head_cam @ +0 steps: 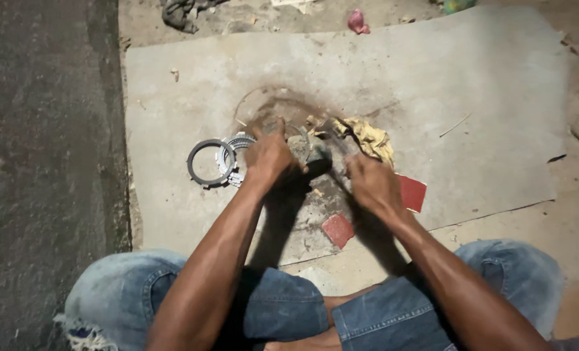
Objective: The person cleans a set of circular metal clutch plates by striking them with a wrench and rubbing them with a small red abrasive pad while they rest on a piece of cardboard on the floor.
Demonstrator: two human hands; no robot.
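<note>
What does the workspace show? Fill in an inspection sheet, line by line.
Surface: grey board lying on the ground, with a brown circular stain.
Job's things: dark metal part between both hands; dark ring and stacked toothed plates beside it.
Clutter: yellow rag, two red abrasive pieces, pink scrap.
Grips: left hand and right hand both closed on the part.
Cables: nothing seen.
Surroundings: dark pavement at left; dirt, grey cloth.

Left hand [270, 156]: grips a dark round metal part [314, 156].
Right hand [372, 182]: touching that part, beside a yellow rag [371, 138].
Board [484, 97]: dark ring [210, 162].
</note>
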